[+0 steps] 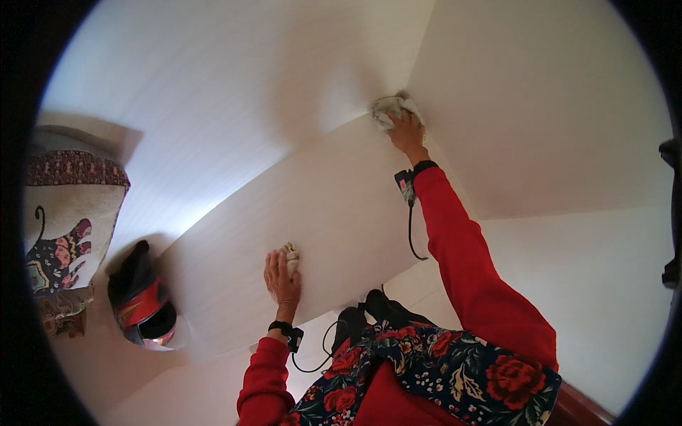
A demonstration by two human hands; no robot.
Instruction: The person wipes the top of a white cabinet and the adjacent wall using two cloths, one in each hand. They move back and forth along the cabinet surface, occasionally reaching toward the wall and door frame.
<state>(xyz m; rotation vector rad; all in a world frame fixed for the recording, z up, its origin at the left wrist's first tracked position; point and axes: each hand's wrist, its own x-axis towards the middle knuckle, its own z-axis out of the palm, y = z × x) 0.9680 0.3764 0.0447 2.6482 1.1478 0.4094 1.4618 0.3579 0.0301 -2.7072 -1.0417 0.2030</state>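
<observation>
My right hand (407, 132) presses a crumpled whitish cloth (384, 111) into the far corner, where a pale flat surface (341, 202) meets two walls. Its fingers lie spread over the cloth. Nearer to me, my left hand (282, 282) rests on the same surface, with a small bunched beige cloth (291, 258) between thumb and fingers. Each wrist carries a black band with a small boxed device and a dark cable.
A red and black helmet (144, 309) sits on the surface at left. Beyond it is a fabric piece (74, 223) with an elephant pattern. A wall (533, 133) rises close on the right. My dark shoes (349, 325) show below the surface's near edge.
</observation>
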